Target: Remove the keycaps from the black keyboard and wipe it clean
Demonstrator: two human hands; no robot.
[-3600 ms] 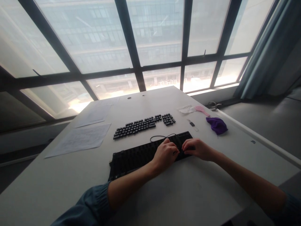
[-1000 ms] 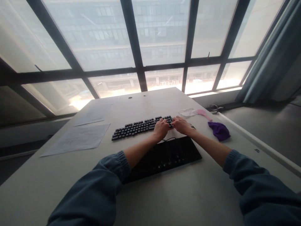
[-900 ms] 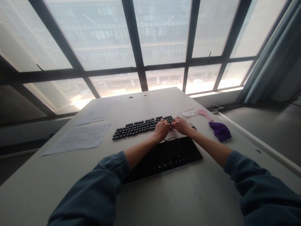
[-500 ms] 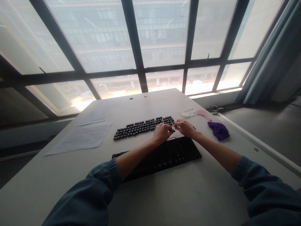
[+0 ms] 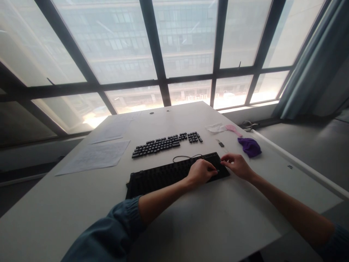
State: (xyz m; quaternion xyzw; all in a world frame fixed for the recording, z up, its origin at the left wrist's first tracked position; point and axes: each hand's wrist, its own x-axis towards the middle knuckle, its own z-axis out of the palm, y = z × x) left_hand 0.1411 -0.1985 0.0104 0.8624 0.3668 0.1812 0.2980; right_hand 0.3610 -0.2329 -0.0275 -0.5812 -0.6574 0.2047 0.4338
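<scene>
A black keyboard (image 5: 160,176) lies at a slant on the white table, its keycaps off over much of its face. Over its right end, my left hand (image 5: 202,171) is closed in a pinch on what seems a small keycap at the board's surface. My right hand (image 5: 237,165) is at the board's right edge, thumb and fingers pinched together; what they hold, if anything, is too small to make out. Behind the board, loose black keycaps (image 5: 160,144) lie in keyboard order. A thin black cable (image 5: 178,157) loops between them.
To the right lie a small dark tool with thin pale prongs (image 5: 221,145), a purple cloth (image 5: 249,147), a pink item (image 5: 233,129) and a crumpled white tissue (image 5: 215,127). Printed sheets (image 5: 94,156) are on the left. Windows stand behind the table (image 5: 174,225).
Both hands have moved right and nearer, from the right end of the loose keycaps to the keyboard's right end. The small dark tool, formerly hidden by my right hand, now shows.
</scene>
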